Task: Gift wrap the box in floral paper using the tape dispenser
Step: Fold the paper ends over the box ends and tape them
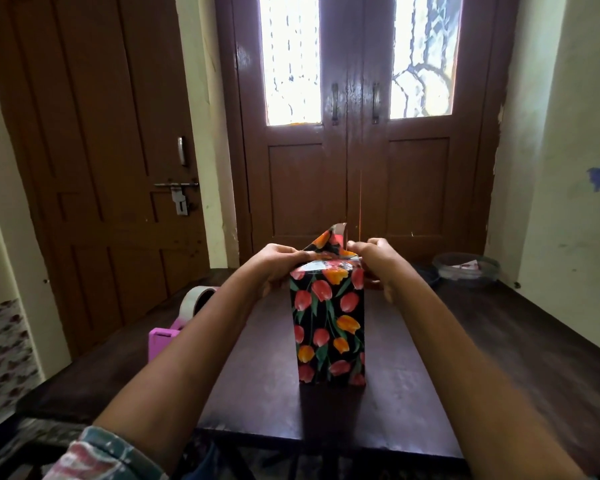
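So, the brown double door is filling the wall beyond the fingers, its glass panes letting the light in, and the dark wooden table is running under both arms out past the fingertips. Right below the fingers the box is standing upright with floral paper covering its sides, so I'd guess the top end is what's getting closed. The left hand is curling its fingers over the top left edge, pinning the paper fold down, while the right hand is pinching the right side of the flap sticking up between the hands, probably to crease it. The pink tape dispenser is sitting well left of the left fingers, handy for sealing. A clear bowl is sitting beyond the right fingers.
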Tool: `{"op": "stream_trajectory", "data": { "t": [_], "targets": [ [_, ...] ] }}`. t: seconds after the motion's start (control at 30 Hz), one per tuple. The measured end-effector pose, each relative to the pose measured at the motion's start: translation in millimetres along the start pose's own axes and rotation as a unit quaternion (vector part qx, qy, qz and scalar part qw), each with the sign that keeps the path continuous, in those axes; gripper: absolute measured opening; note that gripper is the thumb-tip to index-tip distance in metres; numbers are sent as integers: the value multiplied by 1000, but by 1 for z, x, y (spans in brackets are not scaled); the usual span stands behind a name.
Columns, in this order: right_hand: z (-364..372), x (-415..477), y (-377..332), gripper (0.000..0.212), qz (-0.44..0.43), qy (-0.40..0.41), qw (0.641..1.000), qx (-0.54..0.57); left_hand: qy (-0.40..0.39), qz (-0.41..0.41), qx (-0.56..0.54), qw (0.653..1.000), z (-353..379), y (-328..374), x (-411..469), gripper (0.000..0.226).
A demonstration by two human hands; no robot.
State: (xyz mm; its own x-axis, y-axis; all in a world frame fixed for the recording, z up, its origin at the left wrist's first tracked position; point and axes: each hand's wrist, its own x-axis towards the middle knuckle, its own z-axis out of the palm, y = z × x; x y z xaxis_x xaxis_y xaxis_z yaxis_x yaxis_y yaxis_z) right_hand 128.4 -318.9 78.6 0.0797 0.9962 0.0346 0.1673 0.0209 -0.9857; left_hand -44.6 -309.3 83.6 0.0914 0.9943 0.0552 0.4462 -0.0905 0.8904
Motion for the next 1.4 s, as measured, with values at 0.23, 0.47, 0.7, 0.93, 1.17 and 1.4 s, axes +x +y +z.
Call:
{"op": "stream_trajectory", "data": {
  "t": [0.23, 0.47, 0.7, 0.93, 1.17, 1.4],
  "targets": [
    [44, -70, 38, 74, -303, 170, 891, -294, 105, 54, 29, 993, 9, 0, -2, 37],
    [35, -57, 45, 97, -247, 104, 935, -231, -43, 78, -30, 996, -7, 9, -28, 27],
    [-10, -33, 19, 54, -273, 49, 911, -304, -46, 144, -16, 988, -15, -23, -20, 19],
    [-41, -13, 28, 49, -321, -4, 904, -284, -57, 207, 23, 976, -8, -23, 2, 55],
    [-36, -22, 35, 70, -231, -73, 935, -258, -51, 279, -29, 958, 8, -23, 10, 16],
    [-26, -6, 44, 27, -310, -101, 936, -133, -122, 294, -65, 946, 0, -10, -7, 14]
  ]
}}
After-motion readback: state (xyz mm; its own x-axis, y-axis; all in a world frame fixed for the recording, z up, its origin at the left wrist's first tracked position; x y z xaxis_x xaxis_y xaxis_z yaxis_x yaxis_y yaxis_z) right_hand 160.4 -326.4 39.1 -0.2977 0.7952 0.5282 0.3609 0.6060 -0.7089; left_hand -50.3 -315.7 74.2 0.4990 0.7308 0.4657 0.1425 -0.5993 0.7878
